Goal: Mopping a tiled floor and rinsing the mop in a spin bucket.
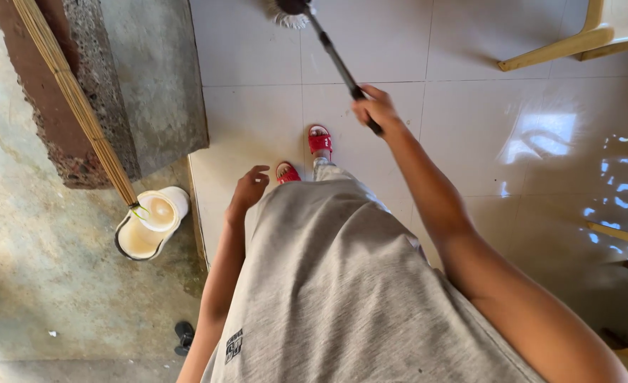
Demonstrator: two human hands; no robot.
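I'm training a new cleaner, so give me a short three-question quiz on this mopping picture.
1. True or false: the right hand grips the mop handle.
2. What does the left hand hold?
3. The bucket stands on: A) white tiles B) bare concrete C) the chair.

Key: 1 true. 2 nothing; it hangs open beside the grey shirt. 3 B, left of the tiled floor.
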